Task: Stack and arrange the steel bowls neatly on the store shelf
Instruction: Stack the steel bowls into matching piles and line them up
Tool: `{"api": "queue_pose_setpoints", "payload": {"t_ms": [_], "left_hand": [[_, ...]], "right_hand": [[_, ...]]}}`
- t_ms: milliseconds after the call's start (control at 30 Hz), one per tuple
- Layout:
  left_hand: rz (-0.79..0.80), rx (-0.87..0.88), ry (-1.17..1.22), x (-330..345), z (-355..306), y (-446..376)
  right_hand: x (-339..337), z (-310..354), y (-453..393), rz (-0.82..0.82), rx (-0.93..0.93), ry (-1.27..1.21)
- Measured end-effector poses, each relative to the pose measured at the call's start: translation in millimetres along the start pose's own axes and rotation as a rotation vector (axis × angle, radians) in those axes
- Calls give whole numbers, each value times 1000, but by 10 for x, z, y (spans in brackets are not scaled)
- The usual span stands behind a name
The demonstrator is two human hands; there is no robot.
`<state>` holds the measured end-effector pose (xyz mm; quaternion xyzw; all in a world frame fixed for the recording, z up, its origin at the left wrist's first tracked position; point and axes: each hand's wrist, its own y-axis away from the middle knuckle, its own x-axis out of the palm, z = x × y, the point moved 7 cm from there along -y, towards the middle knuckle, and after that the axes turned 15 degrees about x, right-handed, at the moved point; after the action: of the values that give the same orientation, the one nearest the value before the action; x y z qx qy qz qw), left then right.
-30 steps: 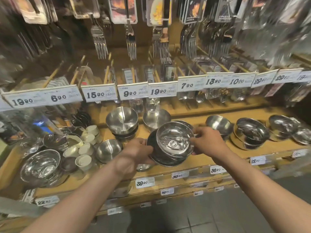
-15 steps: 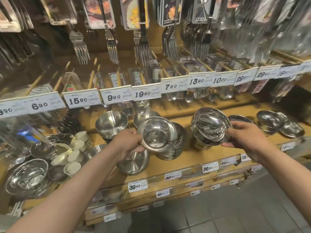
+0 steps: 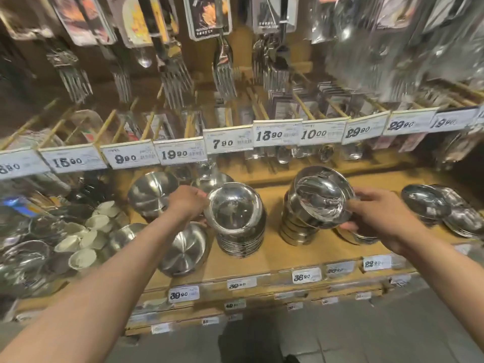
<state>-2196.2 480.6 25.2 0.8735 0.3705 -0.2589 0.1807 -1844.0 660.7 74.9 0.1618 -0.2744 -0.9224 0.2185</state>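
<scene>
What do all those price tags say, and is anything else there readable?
Upper rail tags: "15 90", "9 90", "19 90", "7 90", "13 90", "10 00", "29 90".
Lower shelf-edge tags: "39 90", "38 90".
Hanging package print and other tags: too blurred.

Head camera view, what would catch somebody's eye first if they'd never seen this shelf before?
Two bare hands meet at the middle of the wooden shelf, each gripping a tilted shiny steel bowl: the left hand holds one over a nested stack, the right hand holds another over a taller stack. Above them runs a row of white price tags, with packaged forks hanging higher up.
</scene>
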Motion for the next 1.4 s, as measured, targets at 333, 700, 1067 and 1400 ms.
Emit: {"api": "queue_pose_setpoints", "payload": {"t_ms": [333, 700, 1067, 1400], "left_hand": [[53, 51, -110, 255, 64, -176], [240, 250, -195, 388, -63, -270], [255, 330, -274, 351, -123, -360], [73, 432, -151, 265, -601, -5]], "right_hand": [[-4, 100, -288, 77, 40, 28], [68, -18, -285, -7, 52, -42], [110, -173, -144, -82, 79, -83], [-240, -184, -85, -175, 129, -89]]}}
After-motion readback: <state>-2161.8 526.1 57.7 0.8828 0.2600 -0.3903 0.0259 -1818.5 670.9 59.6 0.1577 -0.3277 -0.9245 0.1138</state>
